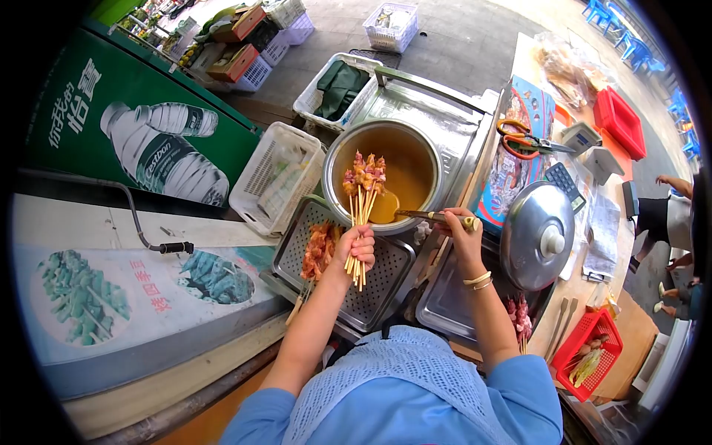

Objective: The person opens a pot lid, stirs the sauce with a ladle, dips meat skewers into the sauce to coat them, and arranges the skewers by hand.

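My left hand [357, 251] is closed around a bundle of meat skewers [365, 174], gripping the bare sticks with the meat ends over a large metal pot [331, 167]. Brownish liquid [404, 159] fills the pot's lower part. My right hand [461, 231] is wrapped round the handle of a ladle [384, 208], whose bowl is in the pot just below the meat. Under my left forearm, more meat skewers [319, 248] lie on a perforated metal tray [374, 297]. A metal tray [452, 300] sits below my right hand.
To the right are a metal lid [537, 236], orange-handled scissors [526, 139], a calculator [565, 185] and a red basket [593, 348]. White baskets [278, 178] flank the pot on the left. A green cabinet [133, 119] stands far left. A person [671, 215] is at right.
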